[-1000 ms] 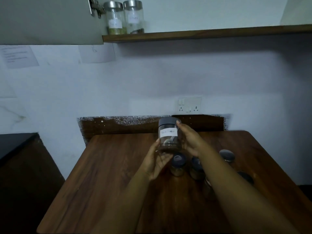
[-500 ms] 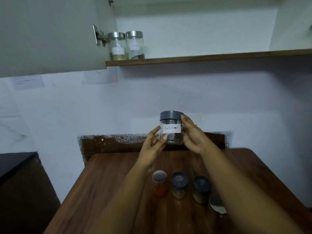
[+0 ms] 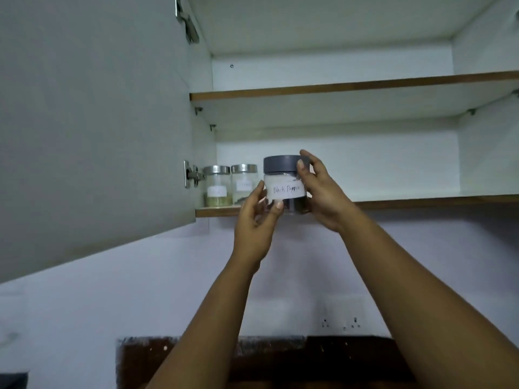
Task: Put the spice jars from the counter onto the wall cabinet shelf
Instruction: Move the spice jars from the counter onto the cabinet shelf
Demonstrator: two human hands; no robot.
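A clear jar with a grey lid and a white label reading "Black Pepper" (image 3: 285, 188) is held up at the front edge of the lower cabinet shelf (image 3: 421, 202). My left hand (image 3: 257, 220) grips its lower left side. My right hand (image 3: 323, 192) holds its right side and lid. Whether the jar's base touches the shelf is hidden by my fingers. Two steel-lidded glass jars stand at the shelf's left end: one with yellow-green contents (image 3: 217, 186) and one beside it (image 3: 243, 182), just left of the held jar.
The open cabinet door (image 3: 92, 122) hangs at the left with its hinge (image 3: 191, 175) by the jars. An upper shelf (image 3: 351, 87) spans above. The lower shelf stretches bare to the right. A wall socket (image 3: 341, 322) and the counter's dark back edge (image 3: 213, 352) lie below.
Both hands have raised the black pepper jar from above the counter up to the lower shelf's edge. The view has tilted upward, so the counter jars are out of sight.
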